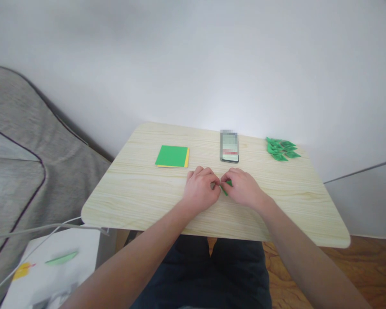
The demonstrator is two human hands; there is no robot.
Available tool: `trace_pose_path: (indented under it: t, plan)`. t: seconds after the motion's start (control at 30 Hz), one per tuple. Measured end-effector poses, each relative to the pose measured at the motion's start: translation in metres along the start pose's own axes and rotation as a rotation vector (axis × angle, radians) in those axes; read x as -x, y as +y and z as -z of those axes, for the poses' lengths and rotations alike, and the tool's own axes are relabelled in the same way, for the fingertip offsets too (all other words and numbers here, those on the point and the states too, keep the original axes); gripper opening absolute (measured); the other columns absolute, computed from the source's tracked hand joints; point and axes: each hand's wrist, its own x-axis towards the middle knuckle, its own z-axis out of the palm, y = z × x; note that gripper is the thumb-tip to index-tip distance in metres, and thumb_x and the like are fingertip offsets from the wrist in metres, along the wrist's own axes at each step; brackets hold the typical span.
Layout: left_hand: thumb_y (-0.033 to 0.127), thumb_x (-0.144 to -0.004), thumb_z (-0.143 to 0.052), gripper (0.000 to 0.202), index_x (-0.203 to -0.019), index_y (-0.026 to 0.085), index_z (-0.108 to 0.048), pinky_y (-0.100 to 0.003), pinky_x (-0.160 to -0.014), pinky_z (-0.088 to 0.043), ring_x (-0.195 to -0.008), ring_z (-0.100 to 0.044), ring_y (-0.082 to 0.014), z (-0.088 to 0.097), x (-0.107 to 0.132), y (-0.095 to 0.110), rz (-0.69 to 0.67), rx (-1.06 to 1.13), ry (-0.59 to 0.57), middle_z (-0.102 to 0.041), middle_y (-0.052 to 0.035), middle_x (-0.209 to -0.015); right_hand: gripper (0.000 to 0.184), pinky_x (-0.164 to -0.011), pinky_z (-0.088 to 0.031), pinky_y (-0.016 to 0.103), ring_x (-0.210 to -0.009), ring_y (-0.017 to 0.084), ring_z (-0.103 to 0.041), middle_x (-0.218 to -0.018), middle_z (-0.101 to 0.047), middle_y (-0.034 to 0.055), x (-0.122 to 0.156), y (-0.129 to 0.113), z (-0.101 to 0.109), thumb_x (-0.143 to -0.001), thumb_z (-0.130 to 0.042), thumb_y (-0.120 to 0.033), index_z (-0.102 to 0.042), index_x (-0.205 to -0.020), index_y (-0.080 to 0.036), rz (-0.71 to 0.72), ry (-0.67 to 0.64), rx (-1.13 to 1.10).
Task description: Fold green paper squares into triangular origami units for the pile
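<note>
A small piece of folded green paper (225,190) is between my two hands near the middle of the table, mostly covered by fingers. My right hand (243,188) pinches it between thumb and forefinger. My left hand (201,189) has thumb and forefinger closed at the paper's left edge, its fingertips almost touching those of the right hand. Farther back lies a phone (229,146) with its screen lit. A stack of square paper sheets (172,156), green over yellow, rests to the left. Several folded green paper pieces (280,149) are gathered at the back right.
The pale wooden table (141,193) stands against a white wall. Below it at left, a white surface (67,244) carries a green shape and a yellow item. A white cable (51,226) crosses there, beside a grey fabric cover (61,171).
</note>
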Motion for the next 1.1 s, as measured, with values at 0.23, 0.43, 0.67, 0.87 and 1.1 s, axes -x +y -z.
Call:
trace_pose_path:
  t: [0.23, 0.43, 0.67, 0.87, 1.1]
  plan:
    - [0.017, -0.083, -0.064, 0.016, -0.081, 0.027, -0.076, -0.044, -0.089, -0.04, -0.105, -0.056, -0.025, 0.0002, 0.0, 0.0008, 0.017, -0.005, -0.016, -0.073, -0.0022, -0.098, 0.019, -0.084, -0.044, 0.036, -0.097, 0.024, -0.063, -0.095, -0.072, 0.0069, 0.0022, -0.0029, 0.001, -0.097, -0.058, -0.029, -0.074, -0.093, -0.022, 0.04, 0.027, 0.041]
    - [0.016, -0.083, -0.065, 0.013, -0.078, 0.025, -0.073, -0.043, -0.09, -0.041, -0.105, -0.056, -0.0245, 0.0005, 0.0006, 0.0015, 0.011, -0.021, -0.024, -0.073, -0.0024, -0.098, 0.013, -0.085, -0.044, 0.034, -0.093, 0.022, -0.063, -0.093, -0.073, 0.0057, 0.0045, 0.0005, -0.0012, -0.094, -0.061, -0.023, -0.073, -0.089, -0.022, 0.027, 0.055, -0.073]
    - [0.016, -0.085, -0.063, 0.016, -0.082, 0.026, -0.075, -0.043, -0.09, -0.04, -0.105, -0.056, -0.025, 0.0015, 0.0012, 0.0012, -0.001, -0.013, -0.023, -0.074, -0.0024, -0.098, 0.013, -0.078, -0.044, 0.032, -0.086, 0.02, -0.063, -0.088, -0.073, 0.0039, 0.003, 0.0022, 0.0012, -0.092, -0.062, -0.023, -0.074, -0.087, -0.023, 0.017, 0.047, -0.11]
    - [0.016, -0.084, -0.064, 0.014, -0.08, 0.025, -0.073, -0.043, -0.091, -0.041, -0.105, -0.056, -0.0252, 0.0019, 0.0015, 0.0017, -0.009, -0.022, -0.029, -0.075, -0.0026, -0.098, 0.011, -0.075, -0.044, 0.031, -0.084, 0.02, -0.063, -0.087, -0.073, 0.004, 0.0013, 0.003, 0.0016, -0.091, -0.064, -0.022, -0.074, -0.086, -0.022, 0.001, 0.039, -0.135]
    - [0.019, -0.083, -0.067, 0.009, -0.077, 0.025, -0.072, -0.044, -0.09, -0.042, -0.106, -0.057, -0.0254, 0.001, -0.0012, 0.0036, 0.042, -0.005, -0.033, -0.073, -0.0027, -0.098, 0.012, -0.075, -0.043, 0.031, -0.083, 0.019, -0.062, -0.085, -0.072, 0.0032, 0.0021, 0.0022, 0.0008, -0.089, -0.063, -0.017, -0.073, -0.084, -0.022, 0.009, 0.06, -0.169]
